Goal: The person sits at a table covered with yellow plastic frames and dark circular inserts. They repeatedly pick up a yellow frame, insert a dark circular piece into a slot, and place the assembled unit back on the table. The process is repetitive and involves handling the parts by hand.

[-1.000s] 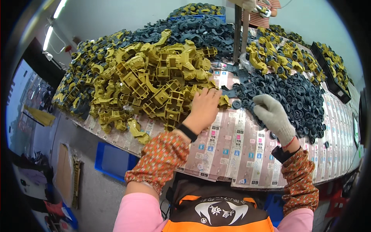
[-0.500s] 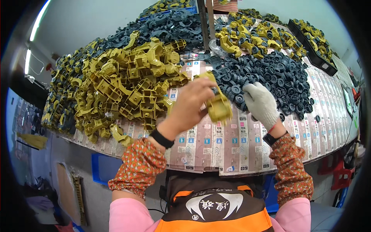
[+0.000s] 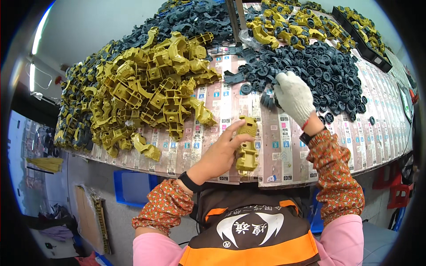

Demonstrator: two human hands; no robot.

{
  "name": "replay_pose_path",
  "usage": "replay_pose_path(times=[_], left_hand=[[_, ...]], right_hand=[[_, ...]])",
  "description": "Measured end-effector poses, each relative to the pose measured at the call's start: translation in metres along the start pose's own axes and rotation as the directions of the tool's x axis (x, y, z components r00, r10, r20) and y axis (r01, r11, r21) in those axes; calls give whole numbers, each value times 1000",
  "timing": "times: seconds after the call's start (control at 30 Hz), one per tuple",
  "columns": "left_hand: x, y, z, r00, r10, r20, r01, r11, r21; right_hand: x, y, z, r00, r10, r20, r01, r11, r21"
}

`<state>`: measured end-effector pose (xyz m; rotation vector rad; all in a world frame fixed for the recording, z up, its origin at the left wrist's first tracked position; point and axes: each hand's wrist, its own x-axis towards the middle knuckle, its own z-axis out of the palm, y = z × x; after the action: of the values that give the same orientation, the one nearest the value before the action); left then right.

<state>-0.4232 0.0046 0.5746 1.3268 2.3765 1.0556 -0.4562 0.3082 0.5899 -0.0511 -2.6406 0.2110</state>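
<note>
My left hand (image 3: 218, 155), bare, grips a yellow plastic toy vehicle body (image 3: 247, 153) near the table's front edge, fingers bent over its left side. In a white knit glove, my right hand (image 3: 293, 94) reaches into the near left edge of a heap of dark grey toy wheels (image 3: 326, 73). Its fingers curl downward among the wheels, and whatever they hold is hidden beneath the glove. A few loose wheels (image 3: 245, 88) lie left of that hand, beside a flat dark grey plastic part (image 3: 234, 77).
A tall heap of yellow bodies (image 3: 155, 84) fills the left side. Dark grey parts (image 3: 195, 22) are piled behind it. Yellow pieces with wheels (image 3: 301, 24) lie at the back right, near a black tray (image 3: 361, 42). An upright metal post (image 3: 232, 20) stands at the back.
My left hand has lowered the yellow vehicle body toward me, and the body is turned to lie lengthwise. The gloved right hand stays at the wheel heap, its fingers reaching farther in.
</note>
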Motion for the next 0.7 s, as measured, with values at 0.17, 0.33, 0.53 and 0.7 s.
replay_pose_path(times=[0.17, 0.33, 0.53, 0.7], left_hand=[[-4, -10, 4, 972, -236, -12, 185, 794, -579], [7, 14, 26, 709, -700, -78, 237, 341, -910], [8, 7, 34, 760, -639, 119, 265, 137, -954], [-6, 0, 35, 852, -501, 149, 142, -53, -988]], right_hand=[[-57, -37, -42, 992, 39, 120, -86, 906, 415], [-110, -79, -27, 914, 165, 369, -367, 723, 585], [-124, -100, -27, 923, 200, 330, -385, 450, 806], [-123, -88, -34, 855, 286, 433, -503, 248, 828]])
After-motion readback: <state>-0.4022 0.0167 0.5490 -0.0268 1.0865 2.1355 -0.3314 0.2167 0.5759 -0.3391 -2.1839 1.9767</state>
